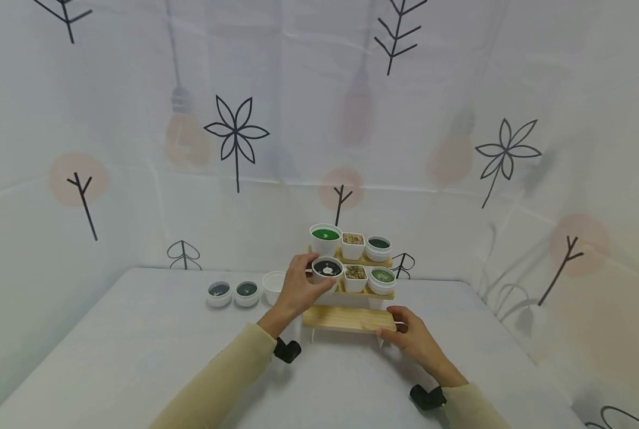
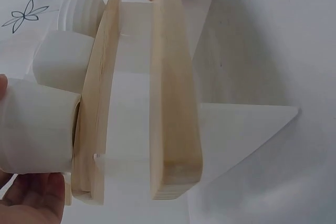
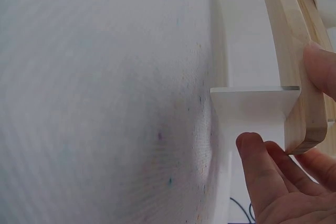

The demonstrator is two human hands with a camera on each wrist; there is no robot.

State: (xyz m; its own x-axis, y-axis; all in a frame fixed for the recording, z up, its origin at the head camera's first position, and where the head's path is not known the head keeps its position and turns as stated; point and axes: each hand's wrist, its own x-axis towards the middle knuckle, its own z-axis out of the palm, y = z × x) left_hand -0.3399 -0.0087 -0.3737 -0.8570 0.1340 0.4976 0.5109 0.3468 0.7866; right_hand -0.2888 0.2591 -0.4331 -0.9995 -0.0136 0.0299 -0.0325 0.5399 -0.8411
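In the head view, my left hand (image 1: pixel 299 287) grips a white cup (image 1: pixel 327 271) with dark contents and a pale mark on top, at the left end of the middle shelf. The left wrist view has that cup's base right at the shelf edge. My right hand (image 1: pixel 413 336) holds the right end of the bottom board (image 1: pixel 346 317) of a tiered wooden stand, thumb at the front. White side supports (image 3: pixel 254 98) carry the boards. Beside the gripped cup sit a square bowl (image 1: pixel 355 279) of granular bits and a round bowl (image 1: pixel 382 280) with green contents.
On the top shelf stand a cup (image 1: pixel 325 238) with bright green contents, a square bowl (image 1: pixel 353 245) and a round dark-filled bowl (image 1: pixel 378 248). Left of the stand, two small filled bowls (image 1: pixel 219 294) and a white bowl (image 1: pixel 273 286) rest on the white table (image 1: pixel 137 345). A patterned cloth hangs behind.
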